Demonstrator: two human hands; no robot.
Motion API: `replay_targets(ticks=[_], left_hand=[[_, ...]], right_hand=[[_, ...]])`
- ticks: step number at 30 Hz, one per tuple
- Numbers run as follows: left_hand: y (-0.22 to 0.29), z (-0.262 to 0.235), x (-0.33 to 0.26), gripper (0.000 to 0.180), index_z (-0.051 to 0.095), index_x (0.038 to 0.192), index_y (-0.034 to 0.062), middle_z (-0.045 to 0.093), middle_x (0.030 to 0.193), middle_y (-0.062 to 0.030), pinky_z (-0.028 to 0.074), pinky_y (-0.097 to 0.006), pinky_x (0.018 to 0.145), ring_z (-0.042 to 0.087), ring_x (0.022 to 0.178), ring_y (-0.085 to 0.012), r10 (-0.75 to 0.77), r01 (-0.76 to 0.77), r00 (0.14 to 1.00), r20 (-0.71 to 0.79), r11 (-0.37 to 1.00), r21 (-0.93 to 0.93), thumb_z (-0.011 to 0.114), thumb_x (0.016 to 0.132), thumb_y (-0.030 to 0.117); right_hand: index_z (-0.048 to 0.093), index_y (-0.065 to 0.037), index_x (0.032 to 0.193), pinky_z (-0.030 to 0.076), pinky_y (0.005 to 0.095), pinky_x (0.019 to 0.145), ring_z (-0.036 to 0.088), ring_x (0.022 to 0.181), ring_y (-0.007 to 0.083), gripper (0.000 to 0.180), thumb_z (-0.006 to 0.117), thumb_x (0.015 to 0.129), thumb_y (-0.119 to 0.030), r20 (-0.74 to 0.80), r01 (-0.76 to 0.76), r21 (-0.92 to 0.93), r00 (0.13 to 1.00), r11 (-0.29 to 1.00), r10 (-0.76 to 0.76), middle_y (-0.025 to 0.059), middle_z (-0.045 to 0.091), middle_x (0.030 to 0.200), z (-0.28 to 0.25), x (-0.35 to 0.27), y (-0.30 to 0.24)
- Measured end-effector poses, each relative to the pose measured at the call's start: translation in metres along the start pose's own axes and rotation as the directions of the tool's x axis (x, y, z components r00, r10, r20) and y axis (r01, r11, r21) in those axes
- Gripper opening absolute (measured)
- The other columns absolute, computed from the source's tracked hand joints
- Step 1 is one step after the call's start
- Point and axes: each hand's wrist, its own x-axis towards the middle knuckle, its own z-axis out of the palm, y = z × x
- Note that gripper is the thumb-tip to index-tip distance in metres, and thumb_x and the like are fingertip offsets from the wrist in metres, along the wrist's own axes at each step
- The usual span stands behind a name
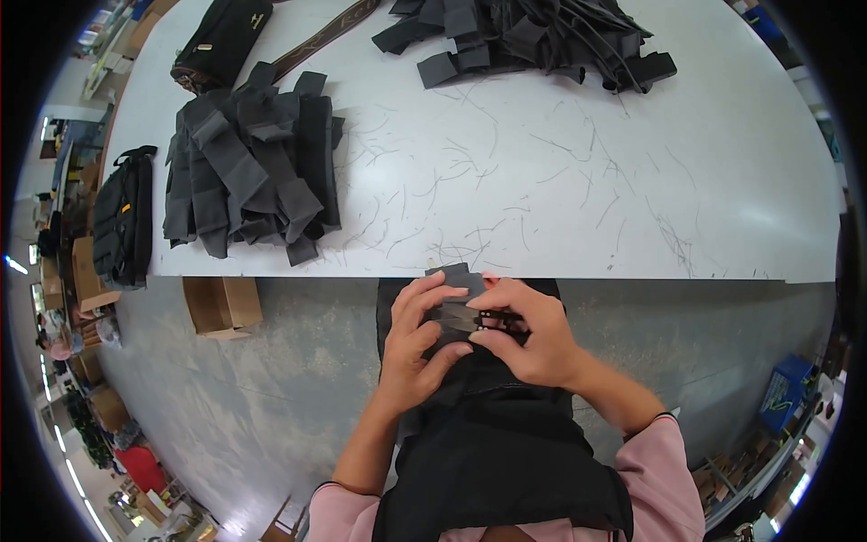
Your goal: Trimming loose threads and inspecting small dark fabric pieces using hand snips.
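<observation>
We have both hands closed on one small dark grey fabric piece (pixel 454 307), held in the air just off the near edge of the white table (pixel 560 181) and above our lap. Our left hand (pixel 417 348) wraps its curled fingers (pixel 432 298) over the left side of the piece, thumb underneath, while our right hand (pixel 528 339) pinches the right side together with a small black tool (pixel 495 318); what kind of tool it is we cannot tell, since our fingers cover most of it. The risk, as we judge it, lies in that crowded grip: the tool's tip sits close against our left fingertips, so a slip could nick them, and the limp cloth could fold or slide out of line because nothing firm backs it. The piece looks like soft woven webbing, matte and flat, with squared ends. On the far left of the table lies a heap of similar grey strips (pixel 253 167), loosely overlapped, and a second, darker pile (pixel 533 41) sits at the far edge, threaded with thin cords. A black pouch (pixel 221 41) lies beyond the left heap. The tabletop is smooth and hard, covered in fine dark scratches. A black apron (pixel 501 461) covers our lap.
</observation>
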Motion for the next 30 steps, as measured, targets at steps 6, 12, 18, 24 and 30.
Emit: replay_targets(ticks=[6, 12, 18, 24, 30], left_hand=[[-0.007, 0.004, -0.003, 0.022, 0.054, 0.07, -0.0021, 0.056, 0.119, -0.012, 0.034, -0.042, 0.097, 0.041, 0.122, -0.0337, -0.1, 0.093, 0.992, -0.08, 0.992, -0.085, 0.071, 0.07, 0.012], [0.001, 0.002, 0.0, 0.022, 0.054, 0.069, -0.002, 0.056, 0.119, -0.012, 0.033, -0.043, 0.098, 0.041, 0.121, -0.0342, -0.063, 0.065, 0.995, -0.074, 0.998, 0.017, 0.071, 0.069, 0.012], [0.003, 0.013, 0.0, 0.023, 0.054, 0.07, -0.0001, 0.056, 0.117, -0.0116, 0.027, -0.049, 0.1, 0.043, 0.12, -0.0335, -0.006, 0.019, 0.997, -0.081, 0.987, 0.161, 0.073, 0.066, 0.011], [0.009, 0.011, 0.002, 0.021, 0.055, 0.07, 0.002, 0.057, 0.114, -0.0111, 0.024, -0.052, 0.102, 0.045, 0.118, -0.0323, 0.024, -0.022, 1.0, -0.015, 0.991, 0.129, 0.074, 0.066, 0.012], [0.005, 0.012, 0.001, 0.023, 0.053, 0.067, 0.0033, 0.058, 0.111, -0.01, 0.023, -0.052, 0.102, 0.046, 0.117, -0.0305, 0.017, -0.017, 1.0, 0.003, 0.99, 0.141, 0.074, 0.065, 0.012]], right_hand=[[0.058, -0.004, 0.098, 0.045, 0.025, 0.05, 0.056, 0.059, 0.0152, 0.029, 0.069, 0.071, 0.001, -0.205, -0.071, 0.054, 0.975, 0.996, 0.08, 0.0075, 0.056, 0.081, -0.004, -0.01, 0.004], [0.058, -0.006, 0.097, 0.045, 0.0259, 0.05, 0.056, 0.061, 0.0182, 0.029, 0.07, 0.071, -0.004, -0.045, -0.108, -0.148, 0.994, 0.983, 0.103, 0.0062, 0.052, 0.085, -0.011, -0.006, 0.0], [0.059, -0.006, 0.097, 0.042, 0.0264, 0.051, 0.05, 0.06, 0.017, 0.031, 0.068, 0.069, 0.0, -0.075, -0.143, 0.053, 0.986, 0.988, 0.146, 0.0051, 0.048, 0.082, 0.0, 0.003, -0.005], [0.062, -0.01, 0.092, 0.04, 0.0311, 0.053, 0.049, 0.063, 0.0184, 0.031, 0.065, 0.064, 0.002, 0.116, -0.04, 0.047, 0.993, 0.998, 0.034, 0.0041, 0.044, 0.077, -0.002, 0.015, 0.002], [0.056, -0.003, 0.083, 0.032, 0.021, 0.053, 0.04, 0.061, 0.0072, 0.002, 0.057, 0.082, -0.002, -0.05, -0.236, 0.331, 0.962, 0.914, 0.267, 0.0007, 0.042, 0.075, 0.002, 0.01, 0.011]])
